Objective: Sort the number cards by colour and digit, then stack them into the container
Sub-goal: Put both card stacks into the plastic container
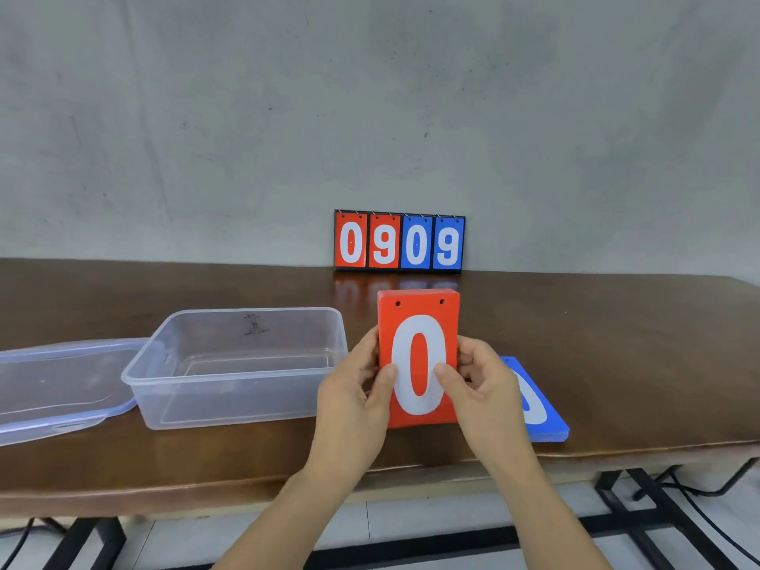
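At far left a clear lid (53,388) lies flat on the brown table (617,343), and just beside it, at its three o'clock, stands the open clear container (230,405), with nothing visible inside. Next comes the left hand (357,388), fingers curled round the left edge of the red card stack (419,355) and thumb pressed on its face. The stack is held upright above the table, at three o'clock from the container. The right hand (481,384) grips the opposite edge the same way. To do this step well, I would judge, square the edges between both palms, then carry the stack toward nine o'clock and lower it flat so no card slips out. The red cards form a thick block with rounded corners, two punched holes near the top and a large white 0 in front. At its four o'clock a blue card stack (538,413) lies flat, partly hidden by the right hand.
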`<state>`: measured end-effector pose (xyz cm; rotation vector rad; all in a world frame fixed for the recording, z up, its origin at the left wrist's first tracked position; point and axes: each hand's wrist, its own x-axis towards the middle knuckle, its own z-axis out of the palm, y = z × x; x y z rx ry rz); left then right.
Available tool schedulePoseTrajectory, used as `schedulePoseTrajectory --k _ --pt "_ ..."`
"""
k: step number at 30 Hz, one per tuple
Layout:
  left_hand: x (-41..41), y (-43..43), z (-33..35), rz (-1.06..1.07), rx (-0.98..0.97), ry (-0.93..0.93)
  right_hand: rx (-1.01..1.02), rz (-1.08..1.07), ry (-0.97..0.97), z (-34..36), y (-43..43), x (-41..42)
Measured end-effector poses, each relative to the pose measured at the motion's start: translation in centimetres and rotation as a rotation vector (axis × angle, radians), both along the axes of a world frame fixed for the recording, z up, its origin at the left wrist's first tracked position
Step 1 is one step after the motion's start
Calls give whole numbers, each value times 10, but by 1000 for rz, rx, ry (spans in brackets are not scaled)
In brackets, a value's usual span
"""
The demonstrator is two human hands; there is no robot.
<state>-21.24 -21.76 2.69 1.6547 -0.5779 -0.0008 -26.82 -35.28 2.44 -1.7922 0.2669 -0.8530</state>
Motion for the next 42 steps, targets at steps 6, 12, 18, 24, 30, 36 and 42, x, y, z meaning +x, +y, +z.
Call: schedulePoseTrajectory --k 6,12,18,24,30,36,42 --pt "23 42 59 -17 -43 52 52 138 58 63 20 22" --pt "76 99 88 -7 -49 158 139 277 183 96 64 80" --pt "131 148 84 2 -52 257 170 324 272 95 114 136" --pt "170 181 76 -27 71 189 261 286 324 87 145 169" --pt "179 212 51 -8 203 55 292 227 384 80 153 179" --pt "173 227 24 -155 282 149 264 209 472 77 149 173" --pt "163 222 13 -224 164 112 239 188 568 76 145 165"
